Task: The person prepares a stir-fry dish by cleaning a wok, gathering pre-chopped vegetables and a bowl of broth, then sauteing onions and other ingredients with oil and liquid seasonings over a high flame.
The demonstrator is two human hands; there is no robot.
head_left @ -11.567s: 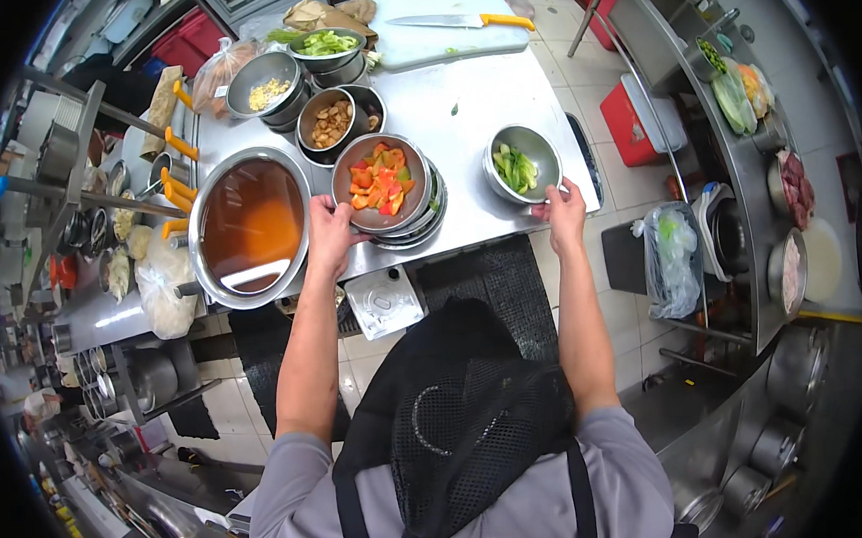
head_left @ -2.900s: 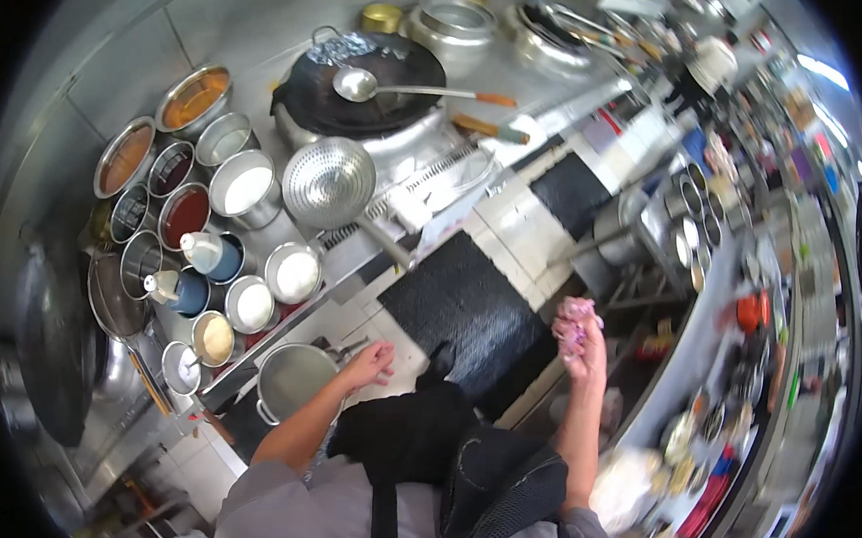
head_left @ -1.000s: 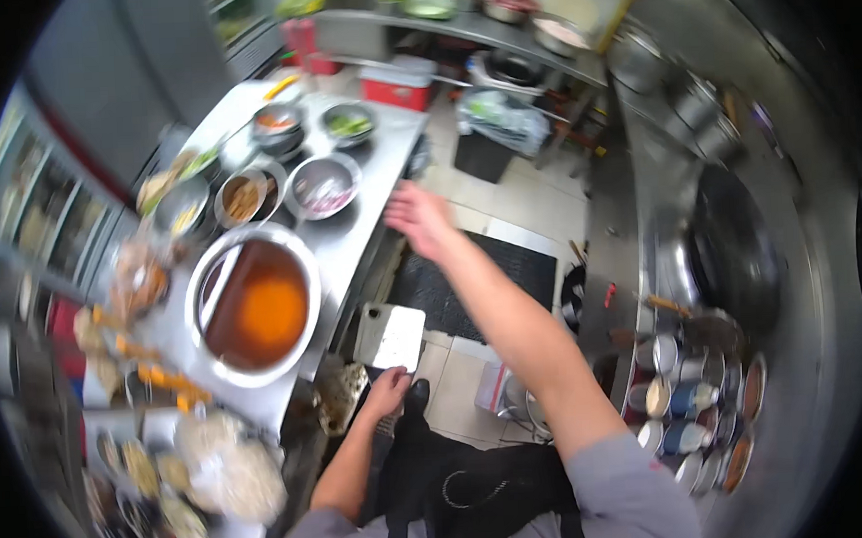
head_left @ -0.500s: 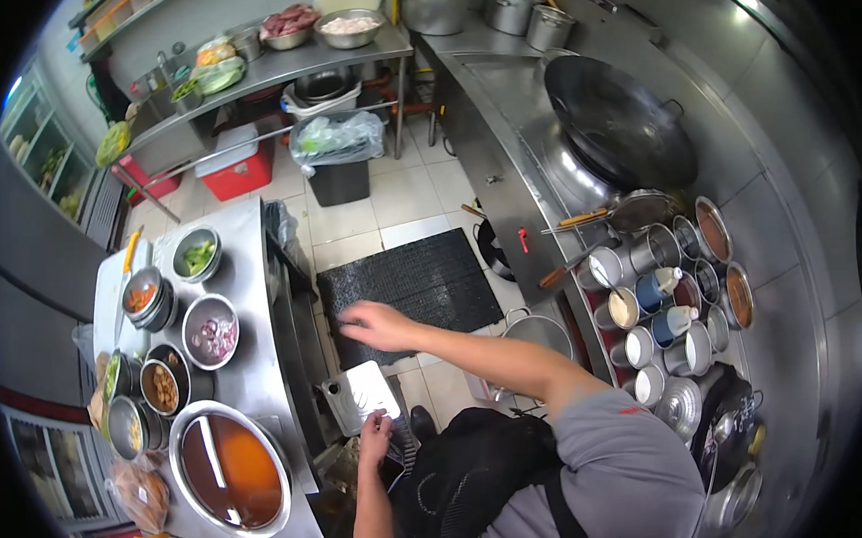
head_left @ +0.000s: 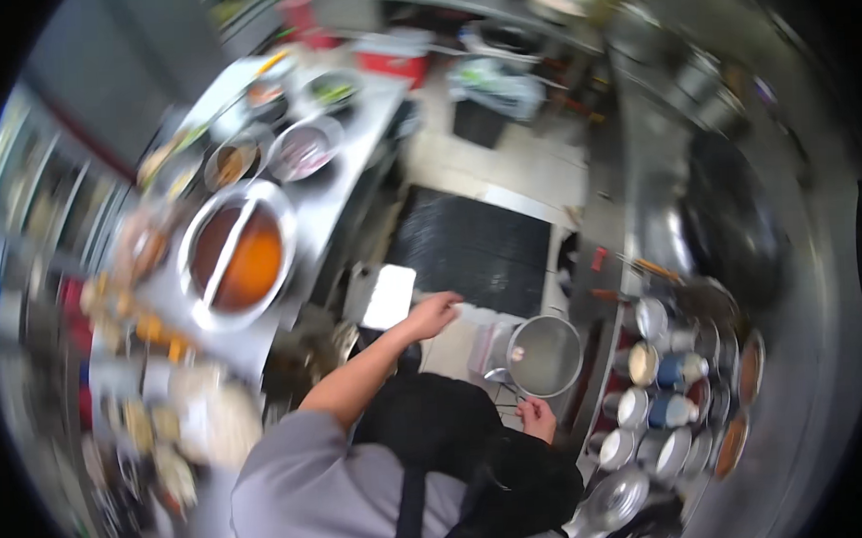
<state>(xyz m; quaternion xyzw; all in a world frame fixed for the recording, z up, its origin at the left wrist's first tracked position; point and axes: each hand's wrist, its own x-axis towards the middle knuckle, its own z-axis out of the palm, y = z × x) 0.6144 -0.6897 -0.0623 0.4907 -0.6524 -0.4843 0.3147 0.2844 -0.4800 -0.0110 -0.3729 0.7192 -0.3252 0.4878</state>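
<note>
My left hand [head_left: 433, 315] reaches forward in the air, just right of a bright white-topped box [head_left: 388, 296] and near the front edge of the black floor mat [head_left: 473, 243]. Its fingers look loosely bent and apart, with nothing visible in them. Low on the right, my right hand [head_left: 536, 422] is curled beside a large metal pot [head_left: 575, 353] of cloudy liquid. A thin dark line, perhaps a handle, runs to its fingertips; blur hides what they hold, if anything.
A steel table [head_left: 328, 216] on the left bears a wide basin of orange-brown liquid [head_left: 248, 263] and several bowls of cut food. To the right, metal containers [head_left: 650, 317] crowd the stove counter near a big dark wok [head_left: 737, 217]. A lined bin [head_left: 477, 121] stands beyond the mat.
The view has swung left, showing more of the table's near end. My left arm now extends forward past the white-topped box; my right hand has drawn back from over the mat to beside the pot.
</note>
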